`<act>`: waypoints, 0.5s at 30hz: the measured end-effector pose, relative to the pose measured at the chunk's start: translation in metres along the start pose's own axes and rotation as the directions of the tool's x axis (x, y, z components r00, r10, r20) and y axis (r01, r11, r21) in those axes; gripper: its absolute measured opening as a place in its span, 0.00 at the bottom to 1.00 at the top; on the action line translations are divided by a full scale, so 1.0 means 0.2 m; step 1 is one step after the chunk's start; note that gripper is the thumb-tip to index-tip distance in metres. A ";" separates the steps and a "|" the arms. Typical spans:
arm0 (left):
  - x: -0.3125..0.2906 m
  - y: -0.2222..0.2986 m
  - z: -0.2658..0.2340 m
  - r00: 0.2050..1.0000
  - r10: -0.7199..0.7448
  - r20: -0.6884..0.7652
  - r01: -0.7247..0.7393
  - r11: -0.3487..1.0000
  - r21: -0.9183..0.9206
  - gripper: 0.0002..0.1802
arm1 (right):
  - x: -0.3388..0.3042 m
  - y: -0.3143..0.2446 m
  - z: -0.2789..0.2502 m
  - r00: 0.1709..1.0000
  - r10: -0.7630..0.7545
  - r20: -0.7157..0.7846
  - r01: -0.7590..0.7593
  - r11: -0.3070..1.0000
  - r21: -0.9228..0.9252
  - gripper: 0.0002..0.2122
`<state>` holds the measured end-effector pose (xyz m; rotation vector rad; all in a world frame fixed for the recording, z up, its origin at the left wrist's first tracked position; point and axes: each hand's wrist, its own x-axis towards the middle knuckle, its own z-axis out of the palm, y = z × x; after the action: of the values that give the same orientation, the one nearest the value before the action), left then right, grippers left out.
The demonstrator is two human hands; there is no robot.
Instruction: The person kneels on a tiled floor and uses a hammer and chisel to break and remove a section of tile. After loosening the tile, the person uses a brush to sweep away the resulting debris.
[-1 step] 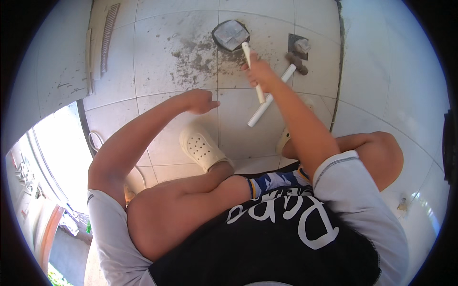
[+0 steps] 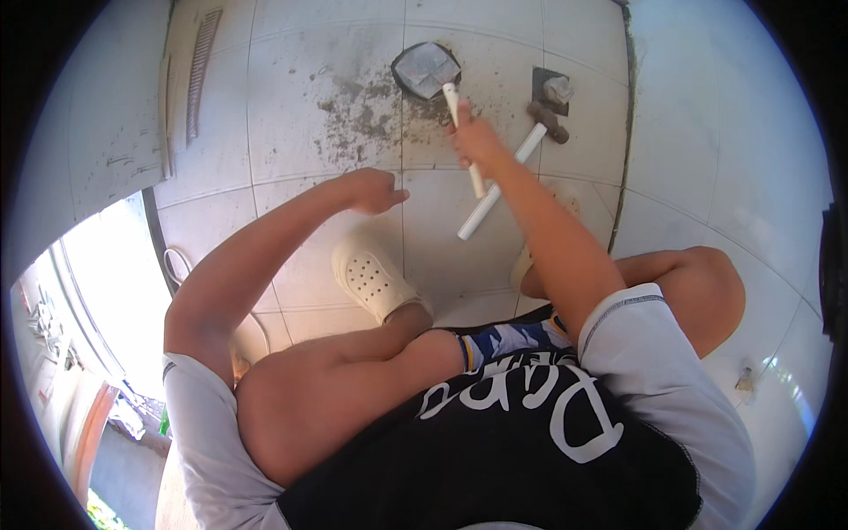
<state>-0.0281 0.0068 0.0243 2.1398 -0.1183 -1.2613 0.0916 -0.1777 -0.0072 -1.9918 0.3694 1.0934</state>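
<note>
My right hand [image 2: 479,144] is closed around a slim cream-coloured stick [image 2: 450,91], whose kind I cannot make out. Its far end is beside a grey, roughly square slab [image 2: 427,71] with a dark edge, set in the tiled floor. Whether they touch is not visible. My left hand [image 2: 373,190] hangs left of the stick, curled into a fist with one digit sticking out to the right. No object shows in it. Under my right forearm lies a hammer [image 2: 503,181] with a white handle and a dark head.
Dark crumbs and smears [image 2: 353,119] cover tiles left of the slab. A grey lump [image 2: 558,89] sits on a dark square patch beyond the hammer head. My cream clog [image 2: 371,274] is near the left hand. At far left, a toothed brown strip [image 2: 201,71] lies along the wall.
My right hand and the stick have shifted slightly to the left and towards me. The left fist has barely moved.
</note>
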 end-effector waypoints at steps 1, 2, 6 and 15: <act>0.00 0.02 0.00 1.000 0.011 -0.022 -0.011 1.000 0.003 0.31 | -0.02 0.01 0.03 0.997 -0.067 -0.030 0.068 0.998 0.018 0.32; 0.01 0.04 0.00 0.999 0.019 -0.038 -0.019 1.000 -0.001 0.31 | -0.04 0.03 0.05 0.992 -0.108 -0.072 0.105 0.993 -0.047 0.32; 0.02 0.04 0.01 0.996 0.036 -0.080 -0.037 0.999 -0.012 0.29 | 0.01 0.02 0.02 0.925 -0.291 -0.245 0.222 0.936 -0.273 0.33; 0.04 -0.05 0.02 0.998 -0.014 -0.059 0.016 0.999 0.034 0.29 | 0.16 -0.11 -0.14 0.856 -0.513 -0.061 0.315 0.612 -0.725 0.31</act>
<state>-0.0299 0.0101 0.0111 2.2095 -0.0997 -1.2114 0.1390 -0.1813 -0.0133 -2.7187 -0.4663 0.6914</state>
